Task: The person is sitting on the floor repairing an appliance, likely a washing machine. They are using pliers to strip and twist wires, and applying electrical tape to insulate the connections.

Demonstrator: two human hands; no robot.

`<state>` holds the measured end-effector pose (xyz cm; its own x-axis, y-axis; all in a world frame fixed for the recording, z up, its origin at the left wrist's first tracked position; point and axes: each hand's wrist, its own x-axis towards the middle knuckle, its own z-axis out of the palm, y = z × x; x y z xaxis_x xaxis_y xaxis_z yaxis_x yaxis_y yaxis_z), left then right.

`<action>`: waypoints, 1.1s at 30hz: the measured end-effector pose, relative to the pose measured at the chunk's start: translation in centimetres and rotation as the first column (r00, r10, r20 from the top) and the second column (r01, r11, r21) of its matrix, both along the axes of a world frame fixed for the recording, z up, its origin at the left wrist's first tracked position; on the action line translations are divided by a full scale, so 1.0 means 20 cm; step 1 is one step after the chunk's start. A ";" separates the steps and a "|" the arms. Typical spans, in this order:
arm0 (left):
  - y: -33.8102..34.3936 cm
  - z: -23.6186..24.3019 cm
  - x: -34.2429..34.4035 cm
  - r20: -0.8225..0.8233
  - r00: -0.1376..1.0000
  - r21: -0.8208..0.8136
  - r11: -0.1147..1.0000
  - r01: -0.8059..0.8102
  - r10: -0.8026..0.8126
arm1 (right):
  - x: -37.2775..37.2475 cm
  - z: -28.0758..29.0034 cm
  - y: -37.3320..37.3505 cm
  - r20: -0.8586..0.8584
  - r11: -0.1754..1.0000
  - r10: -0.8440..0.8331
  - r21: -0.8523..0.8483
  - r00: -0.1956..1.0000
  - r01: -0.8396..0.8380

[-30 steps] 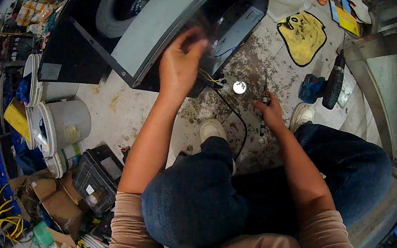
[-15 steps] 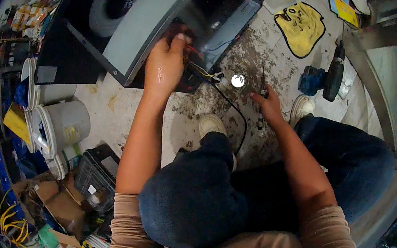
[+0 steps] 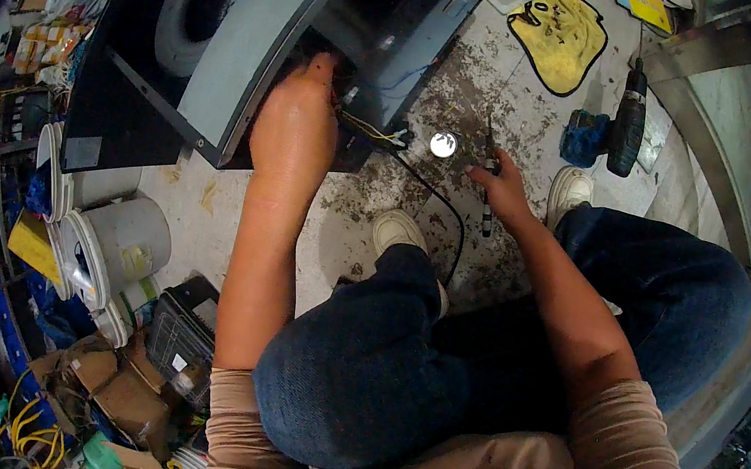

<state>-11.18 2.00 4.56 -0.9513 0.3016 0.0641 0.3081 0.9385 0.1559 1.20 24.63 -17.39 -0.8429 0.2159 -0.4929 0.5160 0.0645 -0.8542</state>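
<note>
A large black housing with a grey curved panel (image 3: 264, 39), possibly a range hood, lies tilted at the upper left. My left hand (image 3: 296, 120) reaches into its dark opening with the fingers curled in. What they hold is hidden there. Thin yellow and white wires (image 3: 369, 127) come out beside that hand to a small white connector (image 3: 398, 138). A black cable (image 3: 437, 195) runs from there across the floor. My right hand (image 3: 506, 190) is closed around a slim dark screwdriver (image 3: 486, 213), its thin shaft pointing away from me. A round white-topped object (image 3: 443, 144) lies between my hands.
A cordless drill (image 3: 628, 125) with a blue battery end lies at the right, near a yellow cloth (image 3: 562, 41). White buckets (image 3: 133, 236), an open black case (image 3: 184, 333) and cardboard (image 3: 122, 391) crowd the left. Dark grime covers the floor (image 3: 471, 86).
My left hand has turned, its back now facing up more, and its thumb no longer shows apart. The right hand keeps the screwdriver. The whole view has shifted slightly.
</note>
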 end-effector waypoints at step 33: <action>0.13 -0.12 -0.06 0.533 0.838 0.826 -0.145 -0.545 -0.112 | -0.14 0.62 -0.21 -0.155 0.941 0.136 -0.289 0.978 -0.177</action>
<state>-12.40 4.52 2.23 -0.9628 -0.0002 -0.2701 -0.2555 -0.3241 0.9109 -1.64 20.48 -5.02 -0.9156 -0.0644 -0.3970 0.4022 -0.1344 -0.9056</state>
